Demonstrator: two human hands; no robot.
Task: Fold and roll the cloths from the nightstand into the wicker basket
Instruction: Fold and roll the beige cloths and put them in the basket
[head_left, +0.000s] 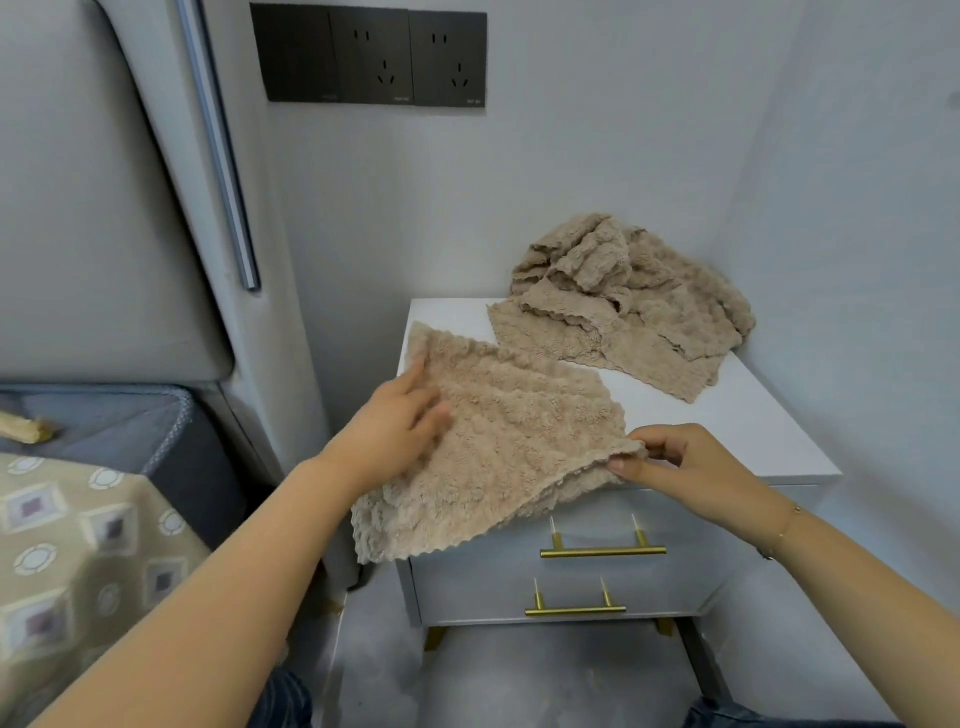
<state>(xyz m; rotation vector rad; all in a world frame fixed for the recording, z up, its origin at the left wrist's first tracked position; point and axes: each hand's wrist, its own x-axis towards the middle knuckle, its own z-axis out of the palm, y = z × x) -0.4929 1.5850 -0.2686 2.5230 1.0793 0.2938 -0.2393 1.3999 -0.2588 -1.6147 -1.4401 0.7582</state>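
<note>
A beige fluffy cloth (511, 441) lies spread over the front left of the white nightstand (727, 415), its near edge hanging over the front. My left hand (400, 421) rests flat on the cloth's left part, fingers straight. My right hand (670, 462) pinches the cloth's right corner between thumb and fingers, lifted a little off the top. A heap of several more beige cloths (623, 296) sits crumpled at the back right of the nightstand. No wicker basket is in view.
The nightstand has two drawers with gold handles (602, 550). A grey padded headboard (93, 208) and a bed with a patterned cover (78, 561) stand to the left. Walls close in behind and to the right, with black wall sockets (369, 57) above. Grey floor lies below.
</note>
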